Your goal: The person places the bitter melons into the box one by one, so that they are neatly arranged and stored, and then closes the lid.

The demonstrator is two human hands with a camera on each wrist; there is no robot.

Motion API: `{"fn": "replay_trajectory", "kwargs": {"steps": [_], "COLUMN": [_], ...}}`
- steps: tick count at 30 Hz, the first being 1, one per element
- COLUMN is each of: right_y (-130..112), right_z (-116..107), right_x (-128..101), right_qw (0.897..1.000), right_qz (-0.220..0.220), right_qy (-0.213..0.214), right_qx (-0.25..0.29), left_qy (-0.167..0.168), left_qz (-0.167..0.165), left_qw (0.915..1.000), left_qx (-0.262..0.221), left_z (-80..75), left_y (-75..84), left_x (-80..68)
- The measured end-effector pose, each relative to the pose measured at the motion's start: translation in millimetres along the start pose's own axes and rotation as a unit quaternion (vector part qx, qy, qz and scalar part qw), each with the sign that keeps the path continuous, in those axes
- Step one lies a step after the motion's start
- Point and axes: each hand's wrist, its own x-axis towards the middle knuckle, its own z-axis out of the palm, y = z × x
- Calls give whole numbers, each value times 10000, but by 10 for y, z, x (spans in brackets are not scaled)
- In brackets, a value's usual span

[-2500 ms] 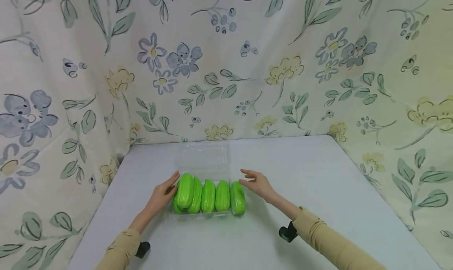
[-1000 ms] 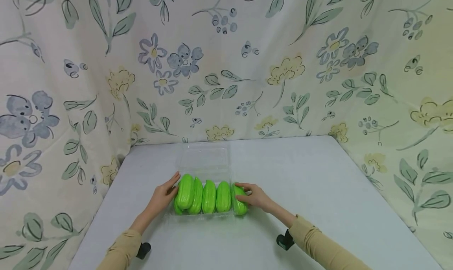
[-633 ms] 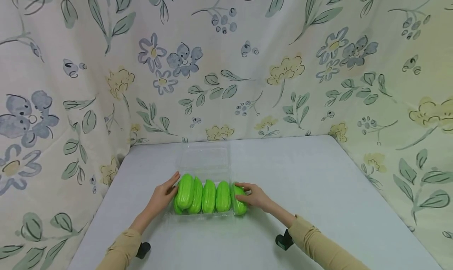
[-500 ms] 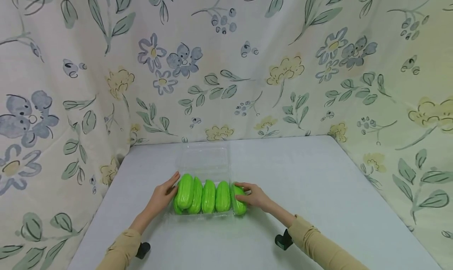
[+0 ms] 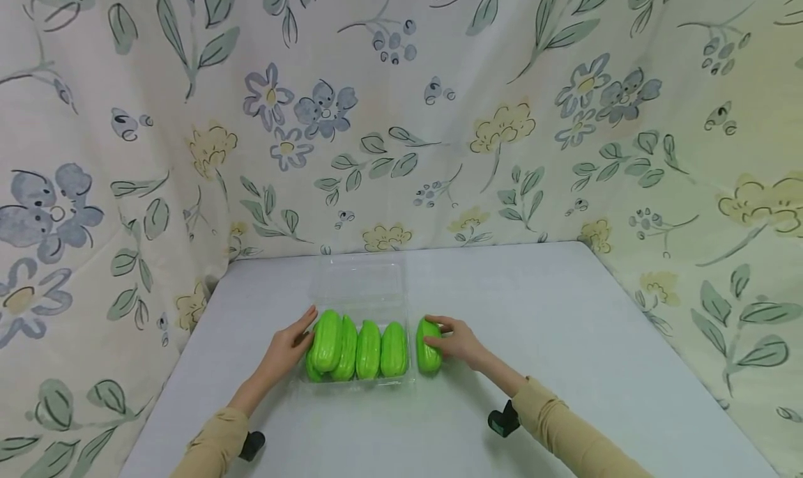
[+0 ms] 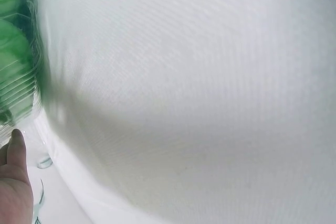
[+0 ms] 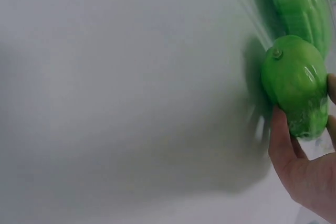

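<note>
Where the shiny green plastic gourd (image 5: pixel 429 346) sits just outside the clear plastic box (image 5: pixel 360 290), gripped by right hand (image 5: pixel 456 340); left hand (image 5: pixel 286 349) flat and relaxed against box side, on pale desk (image 5: pixel 533 311).

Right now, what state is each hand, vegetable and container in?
Clear plastic box: lid open, flat on the table.
Four green gourds: side by side in the box.
Fifth green gourd: outside the box, apart from the row, gripped.
Right hand: fingers curled round the fifth green gourd.
Left hand: fingers straight, against the box's left end.
</note>
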Motion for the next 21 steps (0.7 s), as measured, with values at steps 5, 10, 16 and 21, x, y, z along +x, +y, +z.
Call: {"fn": "replay_trajectory", "kwargs": {"steps": [5,10,16,21], "right_y": [3,-13,-52,-57], "right_z": [-158,-313,-441,-512], "right_x": [106,209,277,321], "right_qw": [9993,9984,9975,9975], "right_qz": [138,162,192,246], "right_qy": [249,448,592,586], "right_qx": [253,300,325,305], "left_qy": [3,47,77,35], "left_qz": [1,20,61,-2], "left_qw": [10000,10000,9999,10000], "left_qx": [-21,-3,35,34], "left_z": [1,2,7,6], "left_y": [-3,-11,-30,-33], "left_x": [0,-3,-2,0]}}
